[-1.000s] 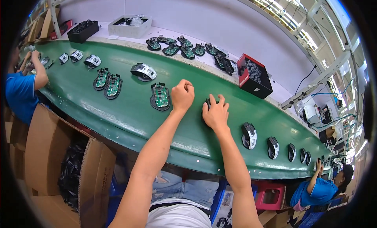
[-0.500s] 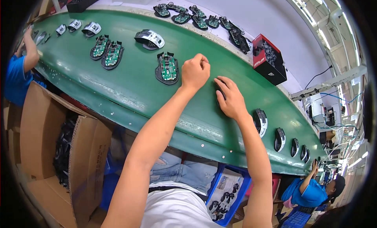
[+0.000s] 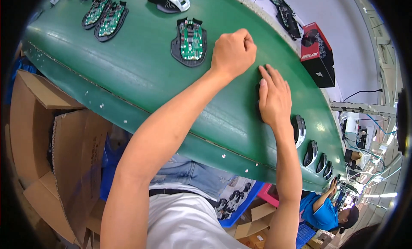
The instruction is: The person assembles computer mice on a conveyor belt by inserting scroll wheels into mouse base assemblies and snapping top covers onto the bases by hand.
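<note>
My left hand [image 3: 234, 54] is closed in a fist above the green work surface [image 3: 223, 116]. Whatever its fingers hold, if anything, is hidden. Cupped over a dark computer mouse [image 3: 259, 99] is my right hand [image 3: 275, 96], fingers long across it; only the mouse's left edge shows. Left of my fist lies an open mouse base with a green circuit board [image 3: 191, 42]. Beyond it sits a silver and black mouse shell [image 3: 169, 1]. Two more mouse bases [image 3: 110, 21] with boards lie farther left.
Several mice [image 3: 299, 129] line the surface to the right. A red and black box [image 3: 317, 56] of dark parts stands at the far edge, near more mouse parts [image 3: 288, 18]. Below are a cardboard box [image 3: 81, 163] and a blue bin [image 3: 242, 206]. A co-worker in blue [image 3: 319, 210] sits at right.
The view has turned and shifted, so the far left of the surface has left the picture. My right hand stays over the mouse, its fingers now straighter. My left hand remains closed.
</note>
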Motion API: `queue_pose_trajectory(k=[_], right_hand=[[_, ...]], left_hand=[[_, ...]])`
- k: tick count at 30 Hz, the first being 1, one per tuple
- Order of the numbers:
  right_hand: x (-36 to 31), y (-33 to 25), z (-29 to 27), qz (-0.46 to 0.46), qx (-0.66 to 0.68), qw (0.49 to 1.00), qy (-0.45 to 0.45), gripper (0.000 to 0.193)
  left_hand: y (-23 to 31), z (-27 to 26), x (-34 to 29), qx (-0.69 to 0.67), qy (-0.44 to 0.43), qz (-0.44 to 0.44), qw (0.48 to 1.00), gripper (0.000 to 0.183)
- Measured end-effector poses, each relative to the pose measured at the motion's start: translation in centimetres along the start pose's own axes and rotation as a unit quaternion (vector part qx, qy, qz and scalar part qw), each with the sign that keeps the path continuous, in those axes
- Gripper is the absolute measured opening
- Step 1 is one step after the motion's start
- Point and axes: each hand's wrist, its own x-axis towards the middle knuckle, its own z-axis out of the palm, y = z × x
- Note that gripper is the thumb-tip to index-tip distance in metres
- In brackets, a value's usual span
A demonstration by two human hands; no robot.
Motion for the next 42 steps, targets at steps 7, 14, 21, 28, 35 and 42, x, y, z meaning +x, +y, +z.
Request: queue_pose_trajectory(k=[7,14,21,28,35,42], right_hand=[[-0.5,1.9,1.7,0.019,0.188,0.977,0.095,0.035],[-0.6,1.9,1.4,-0.034,0.238,0.963,0.121,0.028],[-4.6,1.0,1.1,-0.010,0.172,0.974,0.144,0.039],[-4.2,1.0,1.6,-0.012,0.164,0.971,0.171,0.037],[-4.3,1.0,1.5,-0.010,0.157,0.970,0.188,0.036],[-6.1,1.2,1.6,0.005,0.139,0.966,0.218,0.035]], left_hand=[[-0.2,0.2,-0.2,-0.055,-0.024,-0.036,0.998,0.014],[-0.7,-0.8,-0.4,-0.051,-0.030,-0.005,0.998,0.014],[0.8,-0.5,-0.9,-0.076,-0.054,-0.010,0.996,0.013],[0.8,-0.6,-0.8,-0.065,-0.073,-0.011,0.995,0.011],[1.7,-0.6,-0.9,-0.068,-0.089,0.037,0.993,0.010],[1.5,-0.7,-1.5,-0.062,-0.094,0.055,0.992,0.010]])
